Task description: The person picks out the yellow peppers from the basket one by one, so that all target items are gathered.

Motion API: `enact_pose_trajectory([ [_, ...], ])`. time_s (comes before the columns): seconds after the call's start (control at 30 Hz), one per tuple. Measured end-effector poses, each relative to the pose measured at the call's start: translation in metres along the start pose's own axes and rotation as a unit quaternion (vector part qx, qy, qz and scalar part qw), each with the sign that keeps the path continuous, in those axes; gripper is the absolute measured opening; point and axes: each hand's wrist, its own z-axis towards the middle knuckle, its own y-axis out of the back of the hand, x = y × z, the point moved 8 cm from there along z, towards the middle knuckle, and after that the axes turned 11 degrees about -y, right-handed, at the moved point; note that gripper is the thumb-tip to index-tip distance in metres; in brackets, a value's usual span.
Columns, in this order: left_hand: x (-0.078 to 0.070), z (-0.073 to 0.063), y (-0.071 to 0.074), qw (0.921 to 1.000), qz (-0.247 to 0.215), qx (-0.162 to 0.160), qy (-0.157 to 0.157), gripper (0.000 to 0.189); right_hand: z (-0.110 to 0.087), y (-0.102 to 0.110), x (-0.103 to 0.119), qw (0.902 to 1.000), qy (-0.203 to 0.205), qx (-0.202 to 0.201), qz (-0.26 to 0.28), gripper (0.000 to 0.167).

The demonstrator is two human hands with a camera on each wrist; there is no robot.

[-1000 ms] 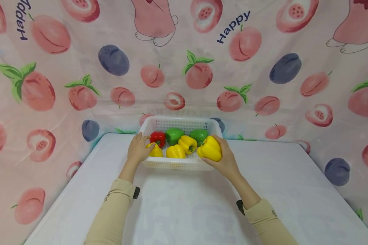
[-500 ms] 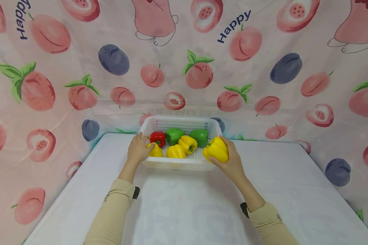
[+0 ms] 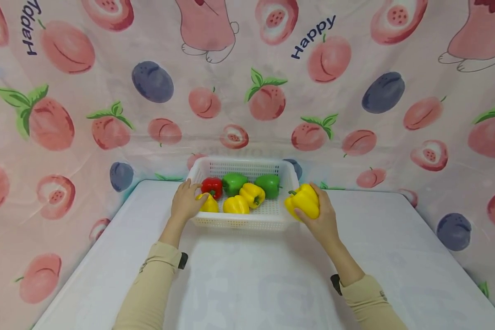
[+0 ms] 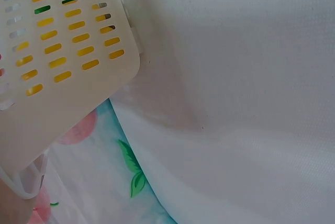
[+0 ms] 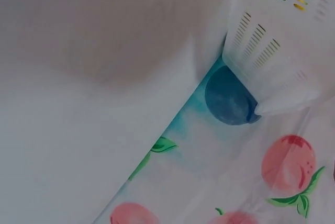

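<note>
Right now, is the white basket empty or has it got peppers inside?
It's not empty: a red pepper, two green peppers and three yellow peppers show inside the white basket.

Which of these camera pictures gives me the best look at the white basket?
The head view: it shows the basket nearly whole from above, peppers inside, though the left hand and the yellow pepper in the right hand hide parts of it. The left and right wrist views each show only a slotted, cut-off part.
</note>
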Motion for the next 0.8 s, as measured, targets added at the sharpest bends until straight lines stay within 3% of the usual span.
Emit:
enact_pose_trajectory([
  [0.33,-0.001,-0.001,0.002,1.0,-0.001,-0.005,-0.002,0.052,-0.002,0.011,-0.008,0.9992,0.022,-0.032,-0.005,0.07],
  [0.8,0.001,0.0,0.0,1.0,-0.006,-0.004,0.001,0.053,0.003,0.02,-0.021,0.9985,-0.002,-0.055,0.006,0.07],
])
